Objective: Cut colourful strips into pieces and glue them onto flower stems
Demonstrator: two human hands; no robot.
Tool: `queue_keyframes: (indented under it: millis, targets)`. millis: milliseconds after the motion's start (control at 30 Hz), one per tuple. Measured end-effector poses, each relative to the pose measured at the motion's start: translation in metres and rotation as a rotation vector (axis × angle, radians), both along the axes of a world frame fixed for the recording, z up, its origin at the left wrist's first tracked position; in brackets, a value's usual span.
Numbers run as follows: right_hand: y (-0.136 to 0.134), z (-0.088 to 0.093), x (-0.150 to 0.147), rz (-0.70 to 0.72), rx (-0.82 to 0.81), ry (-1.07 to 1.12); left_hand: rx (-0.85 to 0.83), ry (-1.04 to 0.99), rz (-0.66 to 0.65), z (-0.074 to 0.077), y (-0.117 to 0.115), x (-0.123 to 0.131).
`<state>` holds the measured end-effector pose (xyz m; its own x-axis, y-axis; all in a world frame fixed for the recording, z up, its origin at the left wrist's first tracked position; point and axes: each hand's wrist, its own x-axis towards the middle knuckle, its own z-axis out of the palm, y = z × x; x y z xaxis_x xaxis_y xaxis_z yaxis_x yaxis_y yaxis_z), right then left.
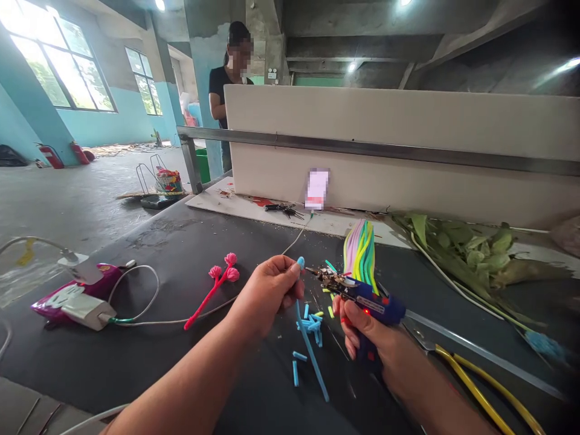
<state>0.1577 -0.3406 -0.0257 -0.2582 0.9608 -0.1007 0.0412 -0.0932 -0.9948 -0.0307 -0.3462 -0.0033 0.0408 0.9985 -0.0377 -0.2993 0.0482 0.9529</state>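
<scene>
My left hand is closed in a pinch on a thin blue foam stick, whose looped top end pokes out above my fingers and whose tail slants down to the dark table. My right hand grips a blue hot glue gun with a red light on its side. Its crusted nozzle points left, almost touching the blue stick's top end. Short blue cut pieces lie on the table between my hands.
A bundle of pink, yellow, green and blue foam strips stands behind the gun. A pink stem with three buds lies left, beside a white adapter and cable. Yellow-handled pliers and leafy stems lie right. A person stands behind the white board.
</scene>
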Motion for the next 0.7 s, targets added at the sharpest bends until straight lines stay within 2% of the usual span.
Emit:
queue_keyframes:
  millis: [100, 200, 400, 567, 700]
  targets:
    - [0.004, 0.004, 0.003, 0.081, -0.156, 0.174, -0.056, -0.067, -0.018, 0.002, 0.001, -0.003]
    - [0.006, 0.008, 0.004, 0.065, -0.198, 0.237, -0.08, -0.133, -0.034, 0.002, 0.002, -0.007]
    - [-0.005, 0.011, 0.011, -0.136, -0.218, 0.195, -0.069, -0.19, -0.059, 0.0, 0.003, -0.013]
    - [-0.027, 0.011, 0.025, -0.299, -0.369, 0.15, -0.064, -0.196, -0.056, 0.0, 0.002, -0.015]
    - [-0.036, 0.011, 0.029, -0.366, -0.436, 0.207, -0.09, -0.172, -0.105, 0.0, 0.002, -0.016]
